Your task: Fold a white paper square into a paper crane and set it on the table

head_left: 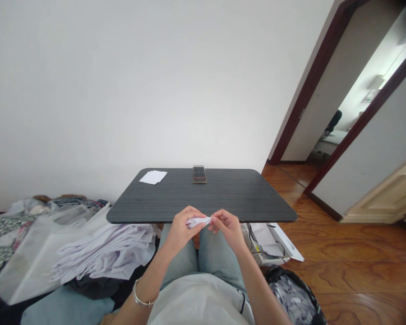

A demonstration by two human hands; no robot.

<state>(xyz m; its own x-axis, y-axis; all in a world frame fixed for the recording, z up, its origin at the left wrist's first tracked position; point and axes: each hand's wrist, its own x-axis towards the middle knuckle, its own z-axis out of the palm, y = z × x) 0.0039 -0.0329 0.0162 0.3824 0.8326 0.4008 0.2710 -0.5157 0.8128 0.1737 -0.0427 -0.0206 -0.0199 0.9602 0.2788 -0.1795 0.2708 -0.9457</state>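
Both the left hand (183, 231) and right hand (228, 230) pinch a folded white paper (199, 221) between closed fingers (217, 220); it looks light and soft, easiest held by its edges.

The paper (198, 221) is plain white (the tabletop (223, 198) charcoal-striped), the floor (352, 271) swirling orange-brown grain.

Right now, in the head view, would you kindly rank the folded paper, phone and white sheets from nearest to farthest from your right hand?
1. Folded paper, pinched in right hand.
2. Phone, on the table, far centre.
3. White sheets, far left of table.
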